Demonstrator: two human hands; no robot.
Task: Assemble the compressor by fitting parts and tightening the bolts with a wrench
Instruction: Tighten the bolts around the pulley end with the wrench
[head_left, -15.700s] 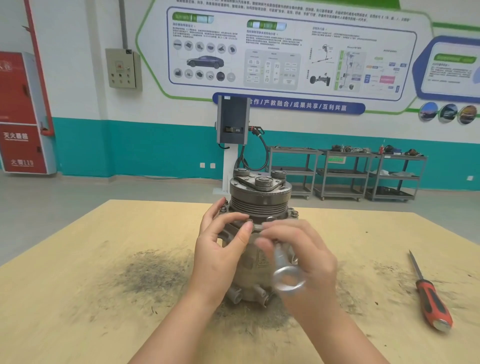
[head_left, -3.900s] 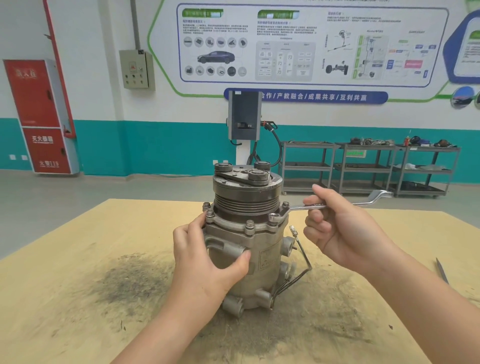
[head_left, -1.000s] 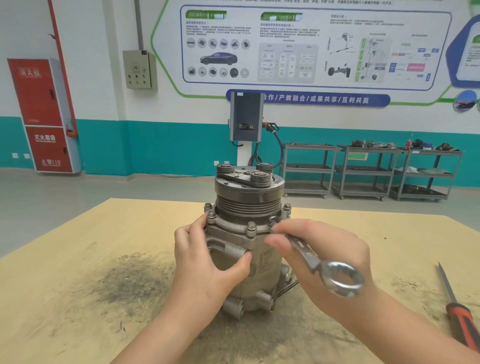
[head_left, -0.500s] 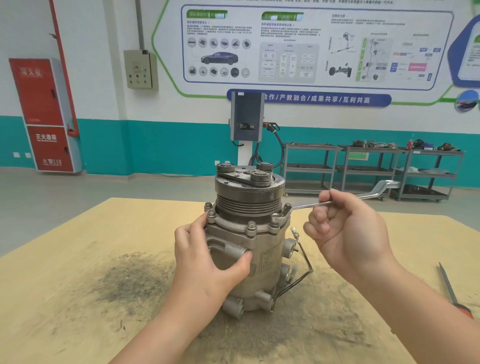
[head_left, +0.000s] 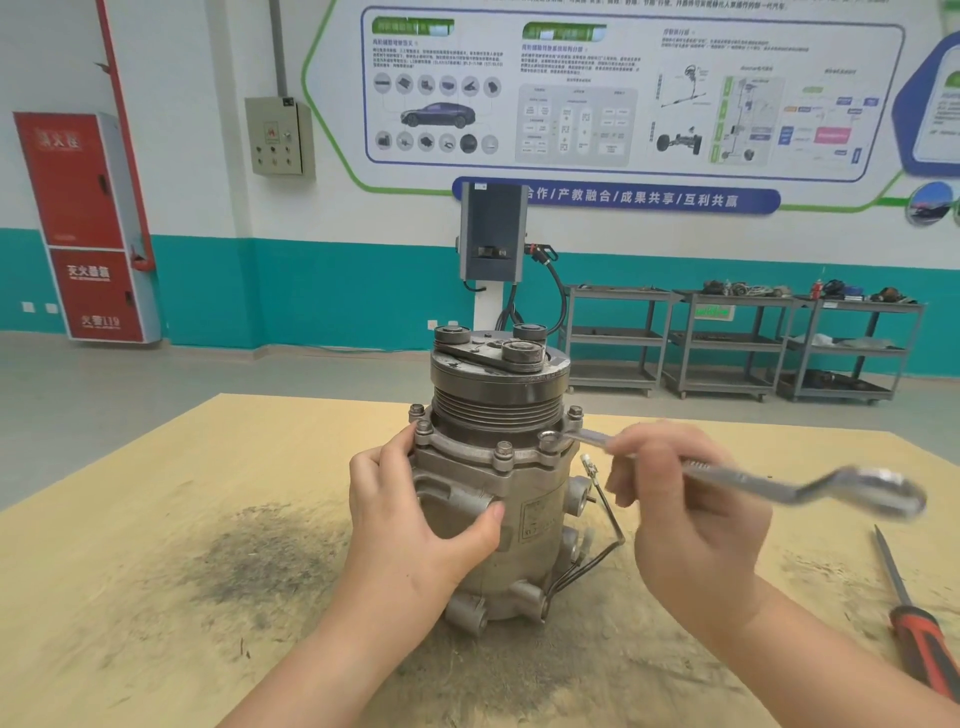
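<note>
A grey metal compressor (head_left: 519, 499) stands upright in the middle of the wooden table (head_left: 130, 597), with a grooved pulley on top and several bolts around its flange. My left hand (head_left: 415, 519) grips the compressor body from the left, thumb across its front. My right hand (head_left: 691, 499) holds the shaft of a silver ring wrench (head_left: 810, 486). The wrench's ring end sits on a flange bolt (head_left: 549, 443) at the front right, and its free end points right, blurred. A thin black wire (head_left: 605, 525) hangs off the compressor's right side.
A red-handled screwdriver (head_left: 919, 639) lies on the table at the far right. A dark dusty stain (head_left: 260, 561) spreads around the compressor's base. Beyond the table stand metal shelf carts (head_left: 727, 343), a charging post and a red cabinet by the wall.
My right hand has swung the wrench handle toward me and downward around the front-right bolt since half a second ago. My left hand keeps the same grip on the body.
</note>
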